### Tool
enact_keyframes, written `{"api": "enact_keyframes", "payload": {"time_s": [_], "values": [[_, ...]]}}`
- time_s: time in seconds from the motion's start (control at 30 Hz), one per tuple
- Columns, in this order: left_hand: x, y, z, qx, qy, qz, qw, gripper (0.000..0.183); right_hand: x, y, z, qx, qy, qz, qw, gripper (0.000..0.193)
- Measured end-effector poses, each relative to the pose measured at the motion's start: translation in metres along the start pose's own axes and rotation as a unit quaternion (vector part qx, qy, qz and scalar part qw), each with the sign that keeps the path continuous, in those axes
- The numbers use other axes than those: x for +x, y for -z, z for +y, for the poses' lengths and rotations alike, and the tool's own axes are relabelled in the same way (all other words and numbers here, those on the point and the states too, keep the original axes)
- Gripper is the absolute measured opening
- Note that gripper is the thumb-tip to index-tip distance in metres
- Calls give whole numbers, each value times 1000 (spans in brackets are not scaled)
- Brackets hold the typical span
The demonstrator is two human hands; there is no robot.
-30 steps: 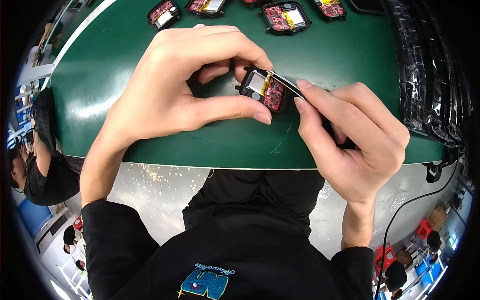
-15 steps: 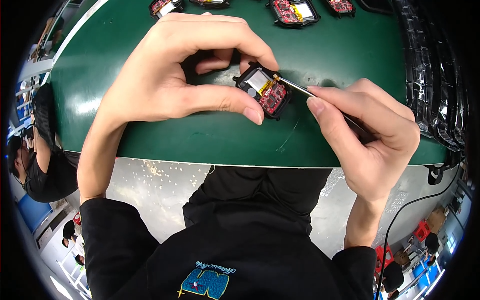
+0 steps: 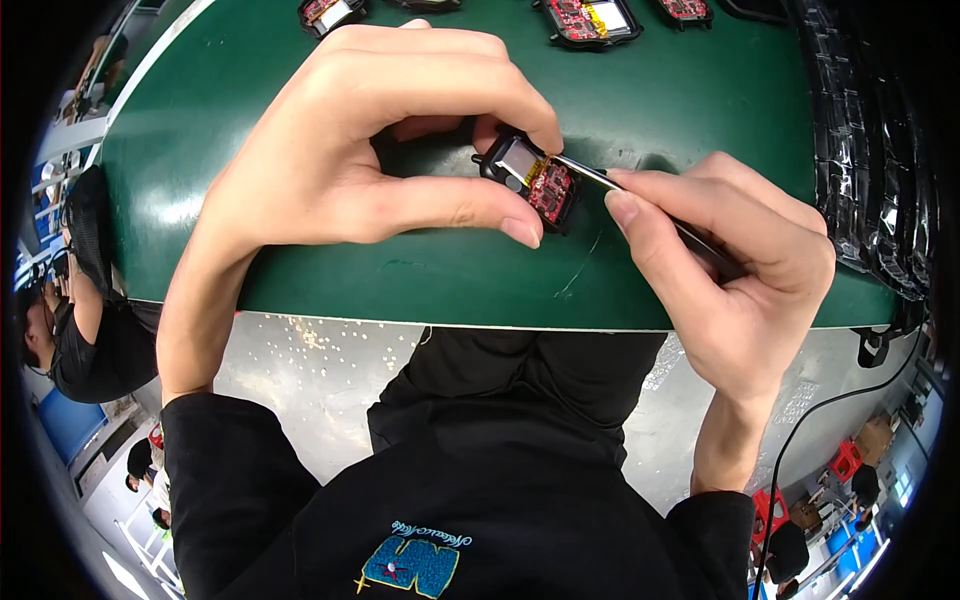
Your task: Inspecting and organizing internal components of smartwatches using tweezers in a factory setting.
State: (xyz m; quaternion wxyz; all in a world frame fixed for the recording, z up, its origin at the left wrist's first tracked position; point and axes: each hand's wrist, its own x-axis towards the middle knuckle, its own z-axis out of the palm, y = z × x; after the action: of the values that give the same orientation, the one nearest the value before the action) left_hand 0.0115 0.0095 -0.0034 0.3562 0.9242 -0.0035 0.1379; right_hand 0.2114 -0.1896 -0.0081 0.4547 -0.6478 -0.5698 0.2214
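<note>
Between the thumb and fingers of my left hand [image 3: 400, 140] sits a small black device housing [image 3: 566, 212], gripped by its edges and tilted. Inside it show a red circuit board [image 3: 552, 194], a silver battery cell [image 3: 519, 160] and a strip of yellow tape [image 3: 537, 172]. My right hand [image 3: 740, 250] is closed round slim dark tweezers [image 3: 690, 236]. Their metal tip meets the housing's upper right edge, close to my left index fingertip. What the tip touches is too small to make out.
More open black housings with red boards, such as one unit [image 3: 590, 20], lie along the far side of the green table [image 3: 420, 285]. Black plastic-wrapped trays [image 3: 870, 160] are stacked at the right. A person [image 3: 90, 340] sits at the left, and a black cable [image 3: 800, 420] hangs at the right.
The housing has tilted more in my left hand and shifted slightly right. The tweezers' tip stays at its upper edge, while my right hand has moved slightly left.
</note>
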Motion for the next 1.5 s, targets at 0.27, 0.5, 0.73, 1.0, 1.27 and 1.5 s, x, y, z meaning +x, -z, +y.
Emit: {"api": "enact_keyframes", "payload": {"time_s": [0.27, 0.5, 0.73, 1.0, 1.27, 1.5], "values": [[-1, -1, 2, 0, -1, 5, 1000, 57, -3, 0, 3, -11, 40, 4, 999, 20], [-1, 2, 5, 5, 12, 0, 1000, 57, -3, -1, 1, -13, 42, 7, 999, 21], [-2, 0, 2, -5, 16, 2, 1000, 57, -4, -7, 2, -61, 101, 24, 993, 23], [0, -2, 4, -10, 13, 14, 1000, 58, -8, -16, 15, -111, 214, 70, 968, 26], [-3, -2, 7, -13, 51, 6, 999, 57, -9, 1, -5, -23, 52, 53, 997, 21], [-8, -2, 4, 5, 25, 14, 1000, 61, -1, -15, -10, 22, -17, 36, 999, 28]]}}
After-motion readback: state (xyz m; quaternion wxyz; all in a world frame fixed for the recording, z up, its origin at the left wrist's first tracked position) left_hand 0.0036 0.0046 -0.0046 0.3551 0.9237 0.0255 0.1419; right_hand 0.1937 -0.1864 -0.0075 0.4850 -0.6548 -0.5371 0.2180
